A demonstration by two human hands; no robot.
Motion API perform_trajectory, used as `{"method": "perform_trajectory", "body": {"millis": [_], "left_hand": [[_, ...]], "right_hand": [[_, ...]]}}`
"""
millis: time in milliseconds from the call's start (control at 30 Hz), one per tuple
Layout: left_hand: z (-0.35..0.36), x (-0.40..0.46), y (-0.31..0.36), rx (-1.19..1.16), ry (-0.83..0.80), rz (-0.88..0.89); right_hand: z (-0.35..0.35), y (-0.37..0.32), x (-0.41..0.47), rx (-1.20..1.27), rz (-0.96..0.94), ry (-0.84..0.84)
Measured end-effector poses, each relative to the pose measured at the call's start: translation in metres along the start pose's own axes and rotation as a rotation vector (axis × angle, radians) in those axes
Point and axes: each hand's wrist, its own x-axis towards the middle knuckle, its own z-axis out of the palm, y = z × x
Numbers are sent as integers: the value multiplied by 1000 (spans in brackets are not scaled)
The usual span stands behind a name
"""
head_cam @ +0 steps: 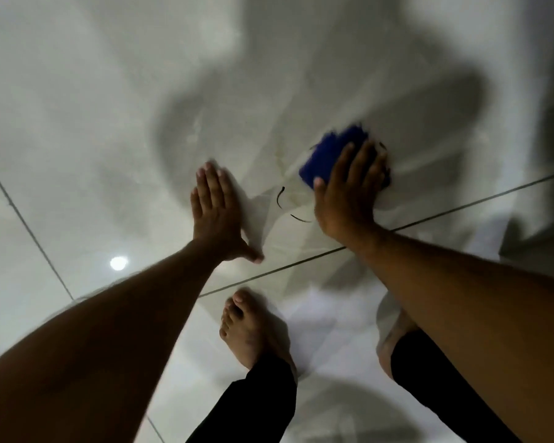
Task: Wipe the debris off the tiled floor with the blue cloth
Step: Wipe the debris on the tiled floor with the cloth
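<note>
The blue cloth [331, 155] lies folded on the glossy white tiled floor [77, 139], right of centre. My right hand [349, 190] presses flat on top of it, fingers spread over its near part. My left hand [213, 212] rests flat on the tile to the left, fingers apart, holding nothing. Between the two hands lie thin dark curved strands of debris [280, 196], with another strand [301, 219] nearer to me. More small dark bits show by my right fingertips [383, 147]. The picture is blurred.
My bare foot [250, 327] in a black trouser leg stands on the tile below the hands; a knee [394, 346] is at the right. Dark grout lines [269, 271] cross the floor. A ceiling light reflects at the left [118, 263]. Dark shadows spread beyond the hands.
</note>
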Motion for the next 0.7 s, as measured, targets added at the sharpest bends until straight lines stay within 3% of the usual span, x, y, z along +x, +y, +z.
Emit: {"method": "perform_trajectory", "body": {"millis": [100, 167, 267, 367, 433, 567, 633, 700], "left_hand": [[10, 8, -6, -43, 5, 22], [10, 9, -6, -45, -4, 31], [2, 4, -1, -44, -41, 25], [-3, 0, 1, -53, -75, 14], [-3, 2, 1, -43, -65, 12], [0, 5, 0, -33, -40, 12], [-2, 3, 1, -24, -45, 0], [-4, 2, 4, -3, -53, -2]], "right_hand": [[12, -39, 28, 15, -73, 111], [30, -41, 13, -105, -416, 134], [41, 17, -39, -318, -985, -20], [15, 71, -16, -475, -1248, -106], [3, 58, 25, -491, -1154, -8], [13, -24, 40, -215, -603, 116], [35, -28, -10, -176, -615, 77], [44, 3, -59, -229, -826, -42]]}}
